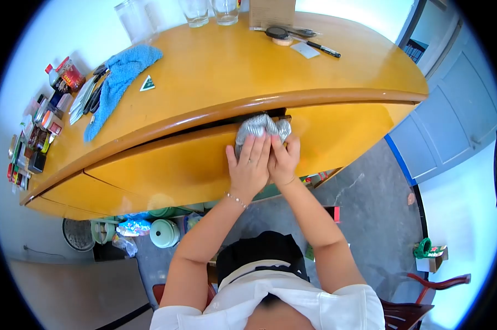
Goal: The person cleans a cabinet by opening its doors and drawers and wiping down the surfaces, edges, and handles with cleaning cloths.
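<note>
A grey cloth (259, 125) is bunched against the top edge of a slightly open yellow drawer (171, 165) in the wooden cabinet. My left hand (251, 165) lies on the cloth with its fingers stretched upward, a ring and a bracelet on it. Right beside it, my right hand (284, 159) touches the cloth's lower right part with its fingers bent around the edge. A dark gap shows above the drawer front, under the rim of the cabinet top (221, 71).
On the cabinet top are a blue towel (122, 80), jars (70, 74), glasses (196, 12), a cardboard box (272, 14) and a black pen (323, 49). Below stand a green pot (164, 233) and, at right, a dark red chair (405, 314).
</note>
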Motion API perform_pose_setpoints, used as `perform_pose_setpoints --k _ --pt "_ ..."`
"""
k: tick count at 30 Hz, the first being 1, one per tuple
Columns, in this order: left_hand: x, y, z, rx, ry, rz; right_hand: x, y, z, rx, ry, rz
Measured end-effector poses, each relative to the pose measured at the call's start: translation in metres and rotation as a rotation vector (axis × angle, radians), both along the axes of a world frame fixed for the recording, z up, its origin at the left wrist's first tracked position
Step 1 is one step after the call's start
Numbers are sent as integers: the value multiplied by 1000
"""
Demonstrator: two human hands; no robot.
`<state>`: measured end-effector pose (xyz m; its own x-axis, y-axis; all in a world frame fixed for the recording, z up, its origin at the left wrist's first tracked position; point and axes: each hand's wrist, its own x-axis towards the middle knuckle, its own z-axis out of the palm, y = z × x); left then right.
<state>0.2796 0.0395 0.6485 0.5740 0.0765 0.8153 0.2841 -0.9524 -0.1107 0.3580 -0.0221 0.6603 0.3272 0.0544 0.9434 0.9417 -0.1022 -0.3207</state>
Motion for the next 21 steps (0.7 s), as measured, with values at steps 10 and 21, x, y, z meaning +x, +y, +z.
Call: perform_pose_setpoints --k 10,21 --pt "-4 -9 -20 -27 24 39 1 -6 -30 -24 -29 61" --pt "-6 -13 -43 -35 40 60 0 -11 -48 -55 -19 74"
